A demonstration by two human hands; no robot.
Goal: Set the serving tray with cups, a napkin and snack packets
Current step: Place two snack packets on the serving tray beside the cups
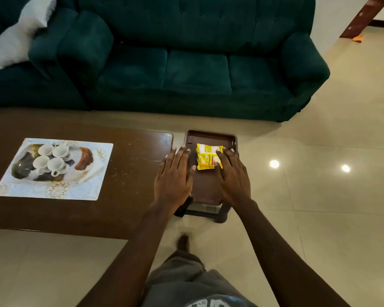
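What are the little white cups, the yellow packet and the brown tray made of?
The four small white cups look like glazed ceramic, smooth with a faint shine. The yellow snack packet looks like thin printed plastic film: glossy and crinkled. The dark brown rectangular tray seems to be moulded plastic, with rounded corners and a raised rim, though it could be wood.

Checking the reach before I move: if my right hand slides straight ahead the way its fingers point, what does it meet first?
The right hand already overlaps the yellow snack packet, so that comes first. Beyond it lies the far rim of the brown tray. Whether the fingers press the packet or hover above it is unclear.
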